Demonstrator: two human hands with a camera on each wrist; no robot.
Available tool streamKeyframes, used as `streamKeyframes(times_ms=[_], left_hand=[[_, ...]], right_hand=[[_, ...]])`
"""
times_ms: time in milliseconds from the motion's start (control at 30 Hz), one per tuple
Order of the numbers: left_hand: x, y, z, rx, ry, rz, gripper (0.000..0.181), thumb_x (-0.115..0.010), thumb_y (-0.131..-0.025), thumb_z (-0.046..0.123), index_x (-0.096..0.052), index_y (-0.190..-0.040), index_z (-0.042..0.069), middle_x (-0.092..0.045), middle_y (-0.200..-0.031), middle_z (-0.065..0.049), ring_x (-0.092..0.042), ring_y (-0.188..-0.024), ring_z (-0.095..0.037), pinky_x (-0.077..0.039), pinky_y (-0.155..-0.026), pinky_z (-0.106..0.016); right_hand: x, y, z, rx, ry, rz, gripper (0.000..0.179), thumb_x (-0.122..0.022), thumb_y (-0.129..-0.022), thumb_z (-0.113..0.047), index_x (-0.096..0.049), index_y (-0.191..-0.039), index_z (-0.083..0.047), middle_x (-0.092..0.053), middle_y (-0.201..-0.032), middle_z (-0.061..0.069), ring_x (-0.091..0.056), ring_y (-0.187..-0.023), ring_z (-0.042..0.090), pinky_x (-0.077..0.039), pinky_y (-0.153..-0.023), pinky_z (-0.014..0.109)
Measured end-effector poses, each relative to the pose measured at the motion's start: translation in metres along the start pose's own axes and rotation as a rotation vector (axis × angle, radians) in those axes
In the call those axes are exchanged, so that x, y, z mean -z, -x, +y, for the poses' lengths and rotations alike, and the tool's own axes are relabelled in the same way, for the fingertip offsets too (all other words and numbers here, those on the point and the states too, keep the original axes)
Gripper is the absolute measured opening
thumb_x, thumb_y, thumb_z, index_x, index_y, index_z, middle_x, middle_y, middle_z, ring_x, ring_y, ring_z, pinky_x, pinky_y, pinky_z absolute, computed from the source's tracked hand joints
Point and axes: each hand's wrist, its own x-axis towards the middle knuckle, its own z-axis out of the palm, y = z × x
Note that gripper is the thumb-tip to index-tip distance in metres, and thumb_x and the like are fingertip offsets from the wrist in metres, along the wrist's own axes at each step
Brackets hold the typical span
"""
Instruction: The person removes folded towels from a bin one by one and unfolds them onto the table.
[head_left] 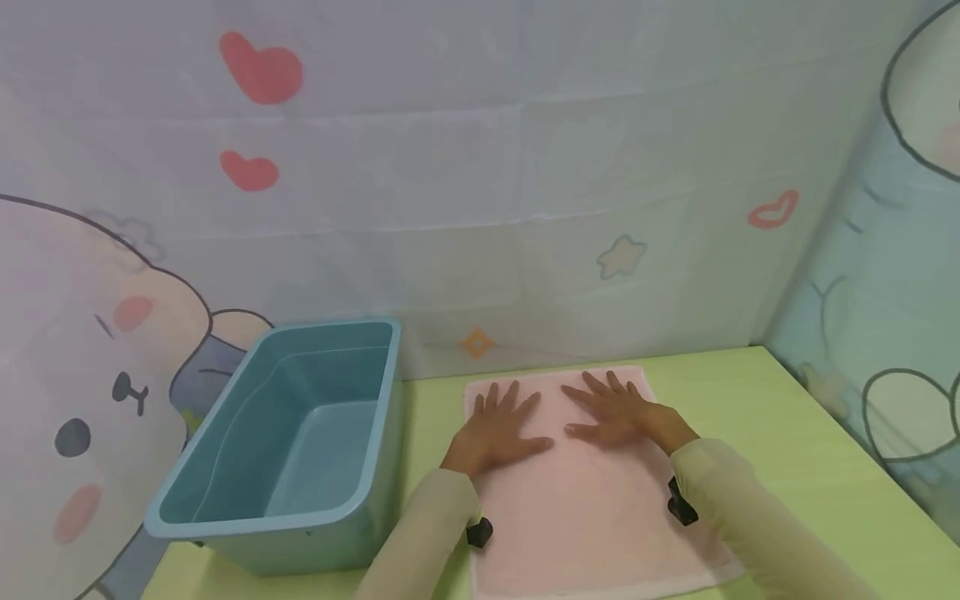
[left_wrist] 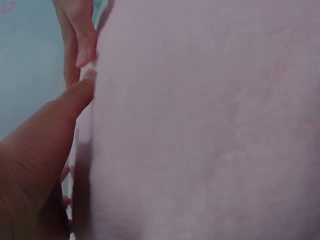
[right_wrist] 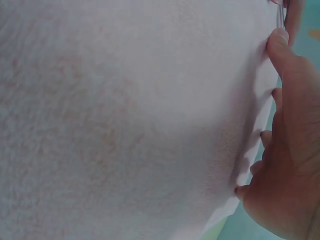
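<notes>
A pink towel [head_left: 577, 517] with a paler border lies spread out flat on the table. My left hand [head_left: 495, 433] rests on its upper left part with fingers spread and thumb pointing right. On the upper right part lies my right hand [head_left: 618, 412], its fingers also spread and straight. A gap of bare towel separates the two thumbs in the head view. The left wrist view shows the left hand [left_wrist: 40, 135] along the towel surface [left_wrist: 200, 120]. In the right wrist view, the fingertips of the right hand [right_wrist: 295, 115] touch the towel [right_wrist: 125, 125].
A deep blue-green plastic tub [head_left: 360, 496] stands to the left of the towel, with nothing visible inside. Yellow-green covering lies on the table [head_left: 750, 408]. Behind rises a pale cloth wall [head_left: 450, 167] printed with hearts, and another printed cloth [head_left: 877, 333] borders the right side.
</notes>
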Motion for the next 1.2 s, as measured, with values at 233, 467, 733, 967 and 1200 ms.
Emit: streamKeyframes(times_ms=[233,467,733,967,1200], left_hand=[[-0.003,0.000,-0.004,0.018,-0.018,-0.001,0.085,-0.036,-0.098,0.079,-0.019,-0.167,0.033,-0.006,-0.174,-0.007,0.002,-0.156,-0.045,0.001,-0.121,-0.065],[-0.005,-0.003,-0.007,0.038,-0.044,0.003,0.072,-0.026,-0.106,0.068,-0.019,-0.167,0.032,-0.006,-0.174,-0.006,0.002,-0.156,-0.044,0.001,-0.120,-0.068],[-0.005,-0.002,-0.016,0.040,-0.071,0.049,0.065,-0.021,-0.109,0.062,-0.020,-0.167,0.032,-0.008,-0.174,-0.005,-0.001,-0.157,-0.043,-0.003,-0.121,-0.066],[-0.003,0.001,-0.019,0.015,-0.029,0.060,0.065,-0.027,-0.110,0.060,-0.023,-0.167,0.028,-0.012,-0.173,-0.008,-0.002,-0.157,-0.043,-0.004,-0.123,-0.063],[0.002,0.007,-0.014,0.006,0.002,0.053,0.065,-0.032,-0.110,0.058,-0.028,-0.166,0.025,-0.016,-0.172,-0.013,-0.007,-0.156,-0.044,-0.007,-0.123,-0.062]], right_hand=[[-0.006,0.003,0.009,-0.038,0.023,-0.001,0.085,-0.038,-0.100,-0.075,-0.018,-0.168,-0.027,-0.002,-0.173,0.017,0.005,-0.152,0.054,0.001,-0.118,0.071],[-0.009,0.002,0.019,-0.053,0.004,0.014,0.082,-0.035,-0.102,-0.074,-0.016,-0.168,-0.028,0.001,-0.173,0.016,0.009,-0.152,0.054,0.002,-0.118,0.071],[-0.005,0.002,0.021,-0.075,-0.009,0.009,0.076,-0.032,-0.106,-0.068,-0.015,-0.168,-0.027,0.001,-0.173,0.016,0.011,-0.152,0.054,0.005,-0.118,0.070],[-0.001,0.005,0.019,-0.078,-0.011,0.002,0.077,-0.032,-0.106,-0.067,-0.016,-0.168,-0.024,0.000,-0.172,0.018,0.009,-0.152,0.054,0.004,-0.118,0.070],[0.003,0.010,0.015,-0.040,0.018,0.011,0.074,-0.037,-0.108,-0.061,-0.021,-0.167,-0.018,-0.006,-0.171,0.023,0.003,-0.150,0.059,-0.001,-0.117,0.073]])
